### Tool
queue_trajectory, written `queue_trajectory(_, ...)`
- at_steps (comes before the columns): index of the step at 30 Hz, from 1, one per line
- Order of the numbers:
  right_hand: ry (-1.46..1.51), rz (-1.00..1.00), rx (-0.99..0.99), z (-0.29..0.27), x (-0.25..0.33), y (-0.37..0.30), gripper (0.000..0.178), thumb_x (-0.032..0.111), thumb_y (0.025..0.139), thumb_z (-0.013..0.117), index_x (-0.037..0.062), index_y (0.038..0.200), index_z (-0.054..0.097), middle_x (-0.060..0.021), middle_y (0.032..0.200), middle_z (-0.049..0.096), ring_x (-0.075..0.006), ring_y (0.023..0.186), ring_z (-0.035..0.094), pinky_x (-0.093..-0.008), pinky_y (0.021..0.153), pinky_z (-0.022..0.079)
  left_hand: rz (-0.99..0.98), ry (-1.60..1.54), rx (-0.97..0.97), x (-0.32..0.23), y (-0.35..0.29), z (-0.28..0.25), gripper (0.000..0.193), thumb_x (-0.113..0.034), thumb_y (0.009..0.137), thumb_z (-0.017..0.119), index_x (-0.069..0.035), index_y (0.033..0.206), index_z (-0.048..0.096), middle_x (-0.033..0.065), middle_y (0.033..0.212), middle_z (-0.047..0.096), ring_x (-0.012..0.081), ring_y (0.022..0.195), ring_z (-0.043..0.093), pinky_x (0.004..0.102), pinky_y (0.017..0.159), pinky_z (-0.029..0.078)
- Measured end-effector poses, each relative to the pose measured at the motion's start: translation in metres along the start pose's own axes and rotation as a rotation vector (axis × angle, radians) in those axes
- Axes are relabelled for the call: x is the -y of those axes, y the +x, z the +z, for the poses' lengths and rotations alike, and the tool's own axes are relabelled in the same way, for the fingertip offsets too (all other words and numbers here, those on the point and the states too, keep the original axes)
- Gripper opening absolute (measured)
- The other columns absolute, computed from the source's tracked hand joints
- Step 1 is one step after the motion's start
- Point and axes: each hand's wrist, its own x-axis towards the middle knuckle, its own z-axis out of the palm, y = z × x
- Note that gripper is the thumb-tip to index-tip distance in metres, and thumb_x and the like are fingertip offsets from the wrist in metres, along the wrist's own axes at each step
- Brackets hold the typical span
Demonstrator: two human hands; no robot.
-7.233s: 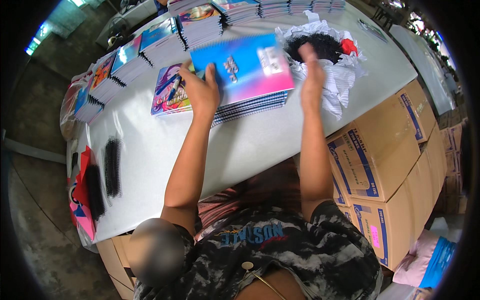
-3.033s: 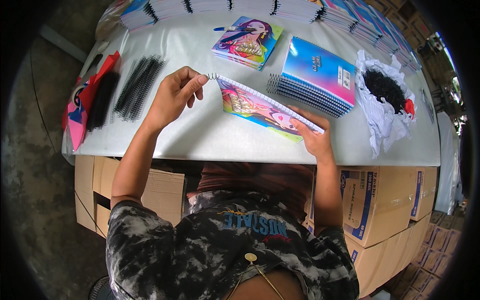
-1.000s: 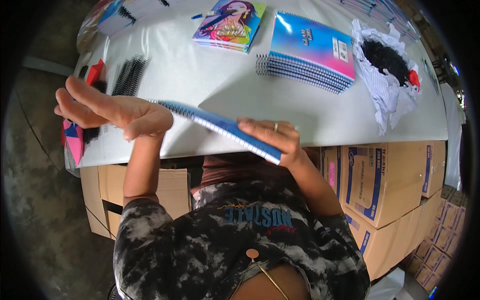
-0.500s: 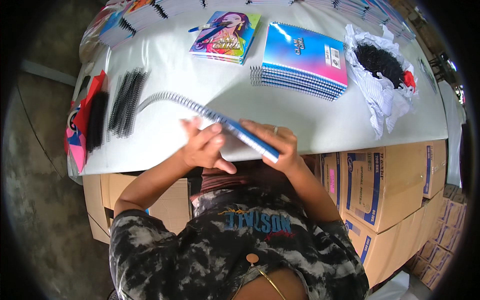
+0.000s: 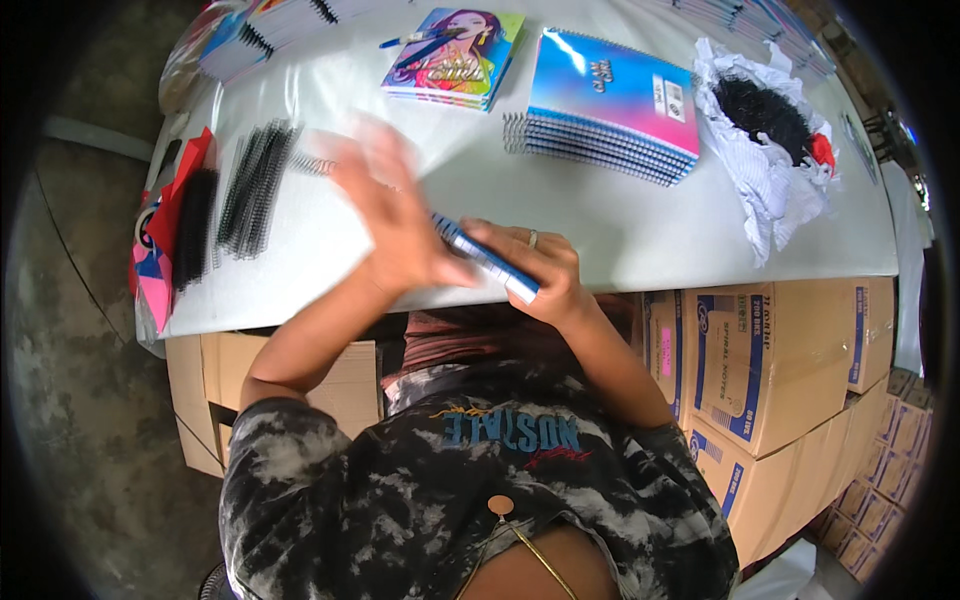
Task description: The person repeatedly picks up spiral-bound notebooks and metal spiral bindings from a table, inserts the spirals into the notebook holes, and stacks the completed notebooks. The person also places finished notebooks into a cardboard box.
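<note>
My right hand grips a blue notebook held edge-on above the table's front edge, fingers on the upper face. A loose end of a black spiral coil sticks out past the notebook's far left end. Smeared by motion, my left hand is raised over the coil with its fingers spread. It hides most of the coil, and I cannot tell whether it touches it. To the left lies a bundle of black spiral coils, beside a darker bundle of coils.
Beyond my hands are a stack of blue-pink spiral notebooks and a smaller stack of colourful notebooks with pens on it. A white cloth holds a black tangle. Cardboard boxes stand below the table.
My left hand has swept up and away from me along the coil, its fingers spreading. The notebook in my right hand has shifted slightly left and toward me.
</note>
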Motion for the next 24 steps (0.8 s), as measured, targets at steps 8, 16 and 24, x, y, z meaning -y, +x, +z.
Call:
queue_trajectory(8, 0.037, 0.031, 0.021, 0.008, 0.001, -0.001, 0.042, -0.001, 0.067, 0.065, 0.0023, 0.108, 0.060, -0.0129, 0.100, 0.064, -0.0240, 0.080, 0.066, -0.0329, 0.065, 0.053, -0.382, 0.432, -0.042, -0.045, -0.066, 0.049, 0.069, -0.047, 0.083, 0.037, 0.008, 0.124, 0.037, 0.0214, 0.117, 0.041, 0.0298, 0.116, 0.035, 0.0415, 0.090, 0.023)
queue_trajectory(16, 0.012, 0.010, 0.010, 0.003, -0.004, 0.001, 0.040, -0.003, 0.068, 0.062, -0.0003, 0.109, 0.059, -0.0137, 0.097, 0.065, -0.0246, 0.076, 0.066, -0.0317, 0.066, 0.052, 0.239, 0.145, 0.093, -0.027, 0.008, -0.005, 0.107, -0.078, 0.075, 0.017, 0.012, 0.132, 0.022, 0.0368, 0.136, 0.012, 0.0495, 0.128, 0.012, 0.0617, 0.102, -0.001)
queue_trajectory(24, 0.052, 0.137, 0.041, 0.002, -0.002, -0.004, 0.043, 0.009, 0.068, 0.067, 0.0060, 0.110, 0.059, -0.0110, 0.100, 0.064, -0.0267, 0.086, 0.064, -0.0337, 0.070, 0.052, 0.300, 0.093, -0.081, -0.030, -0.001, 0.007, 0.087, -0.068, 0.080, 0.035, 0.003, 0.131, 0.031, 0.0231, 0.127, 0.039, 0.0471, 0.118, 0.031, 0.0613, 0.098, 0.020)
